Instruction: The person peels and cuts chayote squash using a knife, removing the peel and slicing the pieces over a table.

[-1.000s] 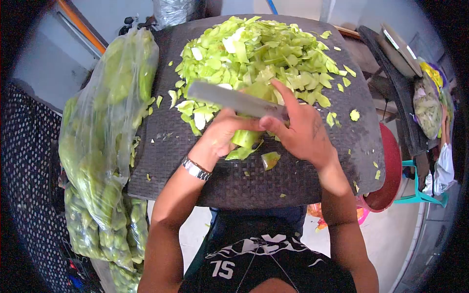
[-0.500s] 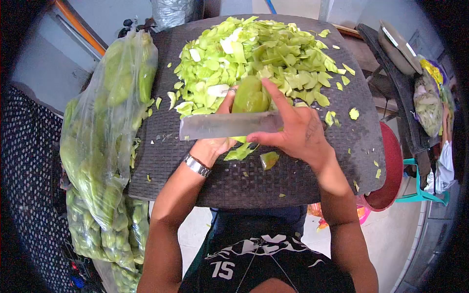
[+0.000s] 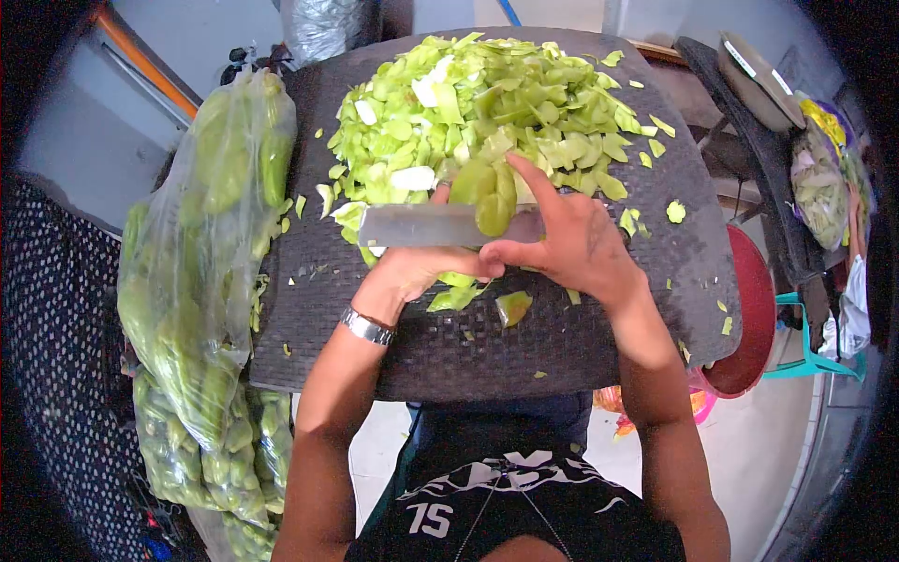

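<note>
My right hand [image 3: 571,245] grips a wide-bladed knife [image 3: 412,226], its blade lying level and pointing left, with my index finger stretched forward. A green slice [image 3: 494,199] rests over the blade's upper edge. Behind the blade, my left hand [image 3: 421,265] is wrapped round a green vegetable [image 3: 465,187], mostly hidden by knife and slice. Just beyond both hands rises a big heap of pale green peelings [image 3: 506,103]. A cut piece [image 3: 513,308] and a loose peel [image 3: 454,298] lie on the dark woven table [image 3: 431,361] nearer my body.
Clear plastic bags of green vegetables [image 3: 201,253] stand along the table's left edge. At the right are a red tub [image 3: 749,323], a teal stool [image 3: 810,351] and a bag of greens [image 3: 819,192]. A silvery plastic bundle [image 3: 323,28] is at the back.
The knife has swung from slanted to level over the vegetable, and a slice now hangs over its blade. My hands stay close together in about the same place.
</note>
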Demonstrator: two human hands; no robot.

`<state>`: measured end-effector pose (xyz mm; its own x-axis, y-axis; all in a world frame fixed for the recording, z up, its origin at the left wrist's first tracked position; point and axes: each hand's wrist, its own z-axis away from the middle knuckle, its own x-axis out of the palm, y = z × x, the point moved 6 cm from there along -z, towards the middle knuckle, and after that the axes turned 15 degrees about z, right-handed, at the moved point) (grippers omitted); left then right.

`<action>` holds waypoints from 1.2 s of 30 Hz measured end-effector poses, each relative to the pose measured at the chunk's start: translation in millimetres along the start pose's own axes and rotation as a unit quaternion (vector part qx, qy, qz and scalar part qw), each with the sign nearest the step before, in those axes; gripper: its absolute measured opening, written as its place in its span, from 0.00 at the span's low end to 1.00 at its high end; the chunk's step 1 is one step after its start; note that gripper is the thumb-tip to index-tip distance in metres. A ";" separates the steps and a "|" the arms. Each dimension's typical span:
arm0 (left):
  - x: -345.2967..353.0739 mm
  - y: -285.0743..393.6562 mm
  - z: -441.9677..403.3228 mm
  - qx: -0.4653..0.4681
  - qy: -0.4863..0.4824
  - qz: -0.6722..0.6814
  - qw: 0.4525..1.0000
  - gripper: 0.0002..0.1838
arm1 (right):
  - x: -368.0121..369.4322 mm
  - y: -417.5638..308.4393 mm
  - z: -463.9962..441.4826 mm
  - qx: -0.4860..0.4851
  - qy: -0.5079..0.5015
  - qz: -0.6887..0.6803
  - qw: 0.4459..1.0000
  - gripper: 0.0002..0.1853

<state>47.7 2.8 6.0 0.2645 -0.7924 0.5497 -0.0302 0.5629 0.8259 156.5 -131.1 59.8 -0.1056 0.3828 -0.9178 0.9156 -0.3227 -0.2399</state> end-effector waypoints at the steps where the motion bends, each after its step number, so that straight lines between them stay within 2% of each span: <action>1: -2.3 -1.7 -1.7 0.010 -0.003 -0.024 1.000 0.58 | 0.1 -0.2 0.2 -0.003 0.004 0.002 1.000 0.57; 2: -5.8 -4.3 -3.1 0.019 -0.005 -0.047 0.999 0.57 | 1.0 -0.2 0.7 -0.006 0.008 0.005 1.000 0.58; 5: -27.2 -3.5 -12.6 0.127 -0.037 -0.272 0.953 0.65 | -0.7 -3.4 1.5 -0.033 0.007 -0.027 0.999 0.58; 7: -21.0 4.5 -12.4 0.144 -0.072 -0.404 0.901 0.65 | -1.1 -5.1 1.8 -0.050 0.004 -0.044 0.998 0.59; 9: -14.3 8.3 -8.4 0.137 -0.074 -0.435 0.887 0.65 | -0.8 -4.0 1.6 -0.060 -0.001 -0.041 0.997 0.59; 12: -9.3 12.9 -0.7 0.107 -0.039 -0.370 0.922 0.66 | -0.7 -1.5 1.7 -0.064 0.001 -0.033 0.997 0.59; 15: -10.8 15.6 2.6 0.094 -0.043 -0.340 0.935 0.66 | 1.1 -1.0 2.3 -0.101 0.074 -0.049 0.991 0.56; 17: -14.2 13.3 4.7 0.073 -0.050 -0.285 0.954 0.67 | 0.3 -0.1 2.4 -0.084 0.053 -0.032 0.995 0.54; 20: -17.3 5.9 8.0 -0.034 -0.061 -0.118 0.991 0.55 | -2.4 2.2 0.7 -0.076 0.020 -0.031 0.996 0.51; 23: -5.5 7.6 10.9 -0.041 -0.055 -0.048 0.997 0.54 | -2.2 6.7 -1.6 -0.065 0.005 -0.030 0.997 0.49; 29: 8.3 -2.4 -1.3 0.125 0.026 -0.140 0.982 0.53 | 0.5 16.4 -4.7 -0.050 0.026 -0.028 0.998 0.51; 32: 4.7 3.5 1.6 0.153 0.017 -0.240 0.958 0.54 | -3.8 12.9 -4.6 -0.050 0.009 -0.028 0.998 0.52; 35: 9.0 17.0 4.2 0.103 0.023 -0.289 0.951 0.52 | -3.6 6.8 -3.5 -0.057 0.025 -0.021 0.998 0.53; 36: 7.6 14.8 3.5 0.081 0.029 -0.222 0.971 0.52 | -3.1 5.0 -2.7 -0.059 0.038 -0.019 0.997 0.54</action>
<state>45.9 4.3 22.8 0.3405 -0.9312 0.1304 -0.0500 0.1206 0.9914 162.5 -131.5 62.2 -0.1166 0.4582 -0.8812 0.9514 -0.2031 -0.2315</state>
